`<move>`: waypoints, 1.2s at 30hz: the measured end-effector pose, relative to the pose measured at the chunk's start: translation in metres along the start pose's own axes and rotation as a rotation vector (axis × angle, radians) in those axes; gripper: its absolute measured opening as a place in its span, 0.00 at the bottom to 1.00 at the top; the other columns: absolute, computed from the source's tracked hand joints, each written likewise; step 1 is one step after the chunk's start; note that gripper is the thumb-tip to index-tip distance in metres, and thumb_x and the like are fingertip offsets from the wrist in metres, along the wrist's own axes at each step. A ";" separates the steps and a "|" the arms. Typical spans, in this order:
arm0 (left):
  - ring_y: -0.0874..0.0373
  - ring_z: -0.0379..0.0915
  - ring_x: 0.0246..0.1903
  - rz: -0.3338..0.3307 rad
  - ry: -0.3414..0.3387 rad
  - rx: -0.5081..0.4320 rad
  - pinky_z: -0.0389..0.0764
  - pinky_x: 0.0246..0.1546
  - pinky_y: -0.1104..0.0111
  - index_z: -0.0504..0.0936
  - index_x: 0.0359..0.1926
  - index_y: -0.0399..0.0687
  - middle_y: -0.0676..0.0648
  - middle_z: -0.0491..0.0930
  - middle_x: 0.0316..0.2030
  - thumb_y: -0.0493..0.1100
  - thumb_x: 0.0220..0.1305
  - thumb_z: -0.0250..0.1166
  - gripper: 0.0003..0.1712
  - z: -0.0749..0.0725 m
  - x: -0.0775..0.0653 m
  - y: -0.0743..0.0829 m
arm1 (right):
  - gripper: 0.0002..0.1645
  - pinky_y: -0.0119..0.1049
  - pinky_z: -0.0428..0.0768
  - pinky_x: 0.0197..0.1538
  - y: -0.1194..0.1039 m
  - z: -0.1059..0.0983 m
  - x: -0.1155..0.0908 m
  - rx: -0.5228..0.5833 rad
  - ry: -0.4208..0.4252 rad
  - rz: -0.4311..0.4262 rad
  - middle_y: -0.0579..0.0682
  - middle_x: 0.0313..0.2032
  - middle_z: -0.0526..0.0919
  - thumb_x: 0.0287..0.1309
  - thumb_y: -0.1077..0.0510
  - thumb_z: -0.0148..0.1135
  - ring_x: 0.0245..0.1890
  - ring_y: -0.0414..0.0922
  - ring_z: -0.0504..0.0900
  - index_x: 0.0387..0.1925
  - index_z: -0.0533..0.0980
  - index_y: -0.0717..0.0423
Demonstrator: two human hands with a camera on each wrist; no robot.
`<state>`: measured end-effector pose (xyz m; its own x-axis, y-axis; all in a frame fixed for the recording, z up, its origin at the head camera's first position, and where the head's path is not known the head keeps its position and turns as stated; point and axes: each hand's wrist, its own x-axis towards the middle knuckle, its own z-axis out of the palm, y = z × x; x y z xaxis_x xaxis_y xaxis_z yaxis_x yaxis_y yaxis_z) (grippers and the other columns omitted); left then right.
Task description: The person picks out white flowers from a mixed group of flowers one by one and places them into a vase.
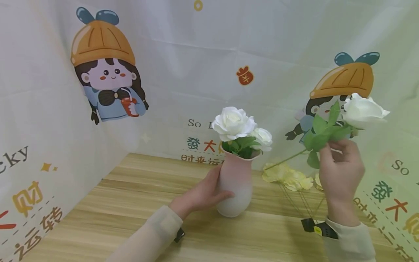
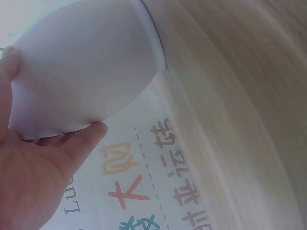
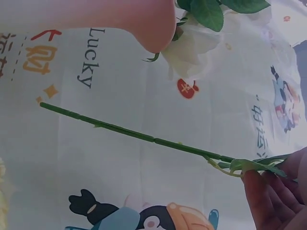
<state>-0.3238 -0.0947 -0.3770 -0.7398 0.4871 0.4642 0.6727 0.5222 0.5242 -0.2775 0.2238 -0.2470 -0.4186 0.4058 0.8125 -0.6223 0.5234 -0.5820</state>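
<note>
A vase (image 1: 235, 185), pink at the top and fading to white below, stands upright on the wooden table. Two white roses (image 1: 233, 123) with green leaves are in its mouth. My left hand (image 1: 203, 192) grips the vase's side, the thumb across its front; in the left wrist view the fingers lie along the vase wall (image 2: 86, 72). To the right of the vase, my right hand (image 1: 344, 165) pinches another white rose (image 1: 364, 112) just below its bloom, among the leaves. Its bare green stem (image 3: 153, 140) slants down towards the vase, apart from it.
Pale yellow flowers (image 1: 288, 177) lie on the wooden table (image 1: 131, 203) behind and right of the vase, their thin stems pointing towards me. A printed cloth (image 1: 183, 72) with cartoon figures hangs behind and at both sides.
</note>
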 end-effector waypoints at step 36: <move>0.51 0.59 0.62 -0.030 -0.003 0.019 0.66 0.64 0.55 0.39 0.76 0.37 0.36 0.55 0.67 0.60 0.65 0.66 0.58 0.000 0.000 0.001 | 0.17 0.32 0.86 0.33 -0.031 -0.012 0.006 0.764 0.246 -0.010 0.68 0.37 0.81 0.53 0.79 0.48 0.35 0.54 0.82 0.43 0.77 0.75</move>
<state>-0.3228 -0.0945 -0.3764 -0.7597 0.4733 0.4460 0.6503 0.5497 0.5243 -0.2528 0.2185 -0.2244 -0.3084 0.6038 0.7351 -0.9432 -0.0940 -0.3185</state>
